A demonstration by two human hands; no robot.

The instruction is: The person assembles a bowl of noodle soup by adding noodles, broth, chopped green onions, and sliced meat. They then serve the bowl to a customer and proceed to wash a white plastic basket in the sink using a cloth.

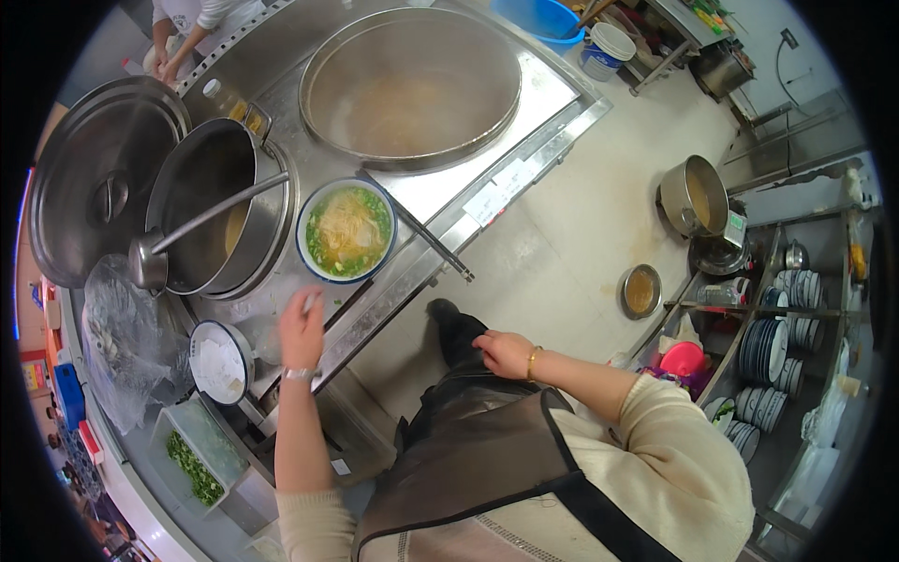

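My left hand, a watch on its wrist, is raised above the steel counter just below a bowl of noodle soup with chopped green onion. The fingers are curled and I see nothing held in them. A pair of dark chopsticks lies beside the bowl, their tips out past the counter's edge. My right hand, with a gold-coloured bracelet, hangs by my dark apron, fingers bent; whether it holds anything is unclear. To the left, a steel ladle rests across a deep steel pot. A white bowl with paper-like slips stands nearer me.
A large steaming vat is set in the counter. A big lid and plastic bag are at left, a tub of chopped greens below. Pots and shelves of stacked plates stand right. Another person's hands are at upper left.
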